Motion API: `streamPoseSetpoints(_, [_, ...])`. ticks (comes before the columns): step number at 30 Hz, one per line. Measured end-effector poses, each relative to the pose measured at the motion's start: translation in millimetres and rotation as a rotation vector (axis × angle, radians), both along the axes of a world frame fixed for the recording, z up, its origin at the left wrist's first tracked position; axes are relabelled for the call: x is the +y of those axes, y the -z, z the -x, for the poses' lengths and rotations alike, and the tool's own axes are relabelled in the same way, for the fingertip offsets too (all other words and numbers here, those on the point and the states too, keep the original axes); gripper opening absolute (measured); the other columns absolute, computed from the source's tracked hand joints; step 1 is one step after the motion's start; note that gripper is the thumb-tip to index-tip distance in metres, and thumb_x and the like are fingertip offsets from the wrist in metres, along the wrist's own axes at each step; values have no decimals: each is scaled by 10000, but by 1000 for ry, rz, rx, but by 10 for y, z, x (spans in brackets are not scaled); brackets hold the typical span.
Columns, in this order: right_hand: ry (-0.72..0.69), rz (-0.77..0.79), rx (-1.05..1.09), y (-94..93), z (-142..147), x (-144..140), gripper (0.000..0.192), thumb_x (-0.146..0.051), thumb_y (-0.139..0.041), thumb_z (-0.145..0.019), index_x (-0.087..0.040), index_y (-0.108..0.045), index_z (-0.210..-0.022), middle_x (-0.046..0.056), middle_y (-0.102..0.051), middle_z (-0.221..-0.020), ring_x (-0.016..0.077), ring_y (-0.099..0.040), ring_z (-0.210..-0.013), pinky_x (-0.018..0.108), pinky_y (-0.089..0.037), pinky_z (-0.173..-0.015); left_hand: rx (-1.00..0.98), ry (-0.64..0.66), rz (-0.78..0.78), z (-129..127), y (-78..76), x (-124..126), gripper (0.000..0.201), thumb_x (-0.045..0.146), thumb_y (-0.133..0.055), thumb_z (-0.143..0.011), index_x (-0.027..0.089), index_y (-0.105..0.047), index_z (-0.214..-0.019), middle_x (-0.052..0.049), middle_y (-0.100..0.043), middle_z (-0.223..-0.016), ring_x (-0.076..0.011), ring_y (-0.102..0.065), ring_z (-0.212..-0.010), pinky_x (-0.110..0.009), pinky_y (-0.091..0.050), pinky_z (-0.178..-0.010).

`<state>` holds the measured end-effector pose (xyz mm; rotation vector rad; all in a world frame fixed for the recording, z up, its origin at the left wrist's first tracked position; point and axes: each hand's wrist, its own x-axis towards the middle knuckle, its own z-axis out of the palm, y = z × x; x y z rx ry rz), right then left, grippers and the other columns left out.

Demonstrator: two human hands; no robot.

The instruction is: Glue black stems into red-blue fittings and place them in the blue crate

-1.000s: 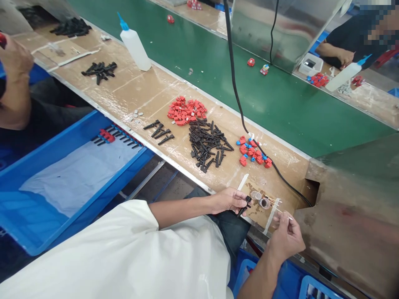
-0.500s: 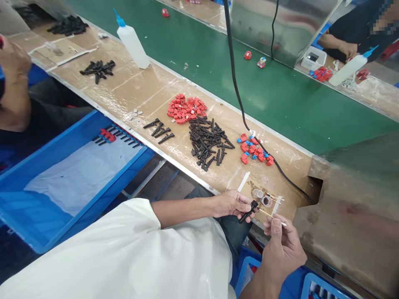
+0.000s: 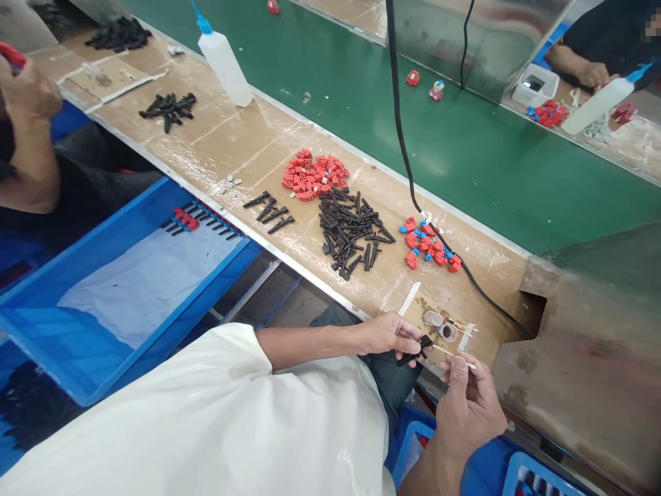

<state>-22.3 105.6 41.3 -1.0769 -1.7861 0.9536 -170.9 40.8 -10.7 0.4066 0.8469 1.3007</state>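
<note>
My left hand (image 3: 388,335) pinches a small black plastic part (image 3: 416,350) at the near edge of the brown bench. My right hand (image 3: 467,403) holds a thin wooden stick (image 3: 448,355) whose tip touches the black part. Just beyond the hands sit two small round clear caps (image 3: 440,325). Farther back on the bench lie a pile of black parts (image 3: 351,234), a heap of red pieces (image 3: 312,176) and a cluster of red and blue pieces (image 3: 428,246).
A blue bin (image 3: 118,289) with finished parts stands at the left below the bench. A black cable (image 3: 407,172) crosses the green conveyor belt (image 3: 465,151). A white squeeze bottle (image 3: 224,62) stands at the back. Other people work at the left and far right.
My right hand drew back from the caps toward me, bringing the stick to the black part. My left hand shifted slightly right with the part.
</note>
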Motion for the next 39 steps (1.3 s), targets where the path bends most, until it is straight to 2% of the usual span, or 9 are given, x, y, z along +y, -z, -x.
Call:
streamPoseSetpoints(4, [-194,-358,-108,-3,19,45,77,-188,-629,-918,-161,-689,-958,39,-684,-824,126,-643,-661,236,-530,-624,104,-45,-10,8,-25,-18,677,695,-835,-542,109,-715,-860,-34,-677,-693,-109,-602,-614,-200,-380,-524])
streamPoseSetpoints(7, [-310,-602,-191,-51,68,59,97,-115,-605,-917,-171,-661,-974,45,-694,-832,136,-665,-728,245,-541,-691,125,-71,-1,22,-38,-21,624,667,-836,-569,110,-698,-813,-20,-653,-641,-103,-570,-588,-206,-385,-534])
streamPoseSetpoints(10, [-358,-730,-238,-89,105,39,150,-86,-609,-911,-181,-644,-1021,39,-689,-856,128,-676,-760,231,-543,-724,130,-91,2,44,-63,-24,583,640,-836,-595,109,-692,-788,-18,-646,-631,-96,-548,-581,-208,-383,-545])
streamPoseSetpoints(14, [-445,-799,-265,-76,94,12,234,-50,-625,-886,-186,-635,-1077,37,-696,-899,131,-692,-807,231,-549,-760,114,-123,-9,56,-68,-33,612,676,-823,-588,104,-688,-759,-23,-651,-633,-89,-528,-568,-209,-369,-539])
streamPoseSetpoints(17, [-418,-774,-214,-28,60,21,229,-41,-622,-884,-186,-644,-1060,37,-696,-888,130,-690,-792,232,-556,-743,56,-141,-13,35,-20,-31,648,684,-839,-548,94,-702,-780,-38,-666,-655,-102,-565,-581,-211,-368,-526])
streamPoseSetpoints(22, [-243,-518,-89,45,27,49,127,-133,-598,-923,-181,-679,-1008,43,-695,-854,126,-658,-632,236,-539,-577,-8,-106,-23,-21,43,-25,734,677,-865,-497,78,-744,-902,-83,-703,-767,-129,-625,-628,-213,-379,-521])
streamPoseSetpoints(30, [-9,-206,155,-59,2,26,73,-232,-679,-883,-164,-703,-892,30,-656,-806,147,-631,-606,290,-540,-533,-100,-107,-4,-26,-31,-91,679,590,-894,-545,83,-756,-975,-89,-719,-794,-116,-633,-627,-194,-373,-513])
streamPoseSetpoints(35, [-13,-143,205,-137,17,-54,96,-253,-683,-878,-158,-692,-864,21,-637,-756,153,-627,-603,276,-508,-482,-381,-24,48,5,-32,-121,536,393,-937,-579,71,-753,-967,-73,-695,-802,-97,-650,-666,-152,-387,-499])
streamPoseSetpoints(39, [-36,-169,225,-201,26,-101,57,-206,-669,-881,-160,-702,-886,23,-635,-760,146,-615,-600,270,-498,-467,-584,79,57,47,-27,-119,440,244,-921,-616,64,-740,-974,-47,-652,-790,-92,-644,-705,-117,-399,-479])
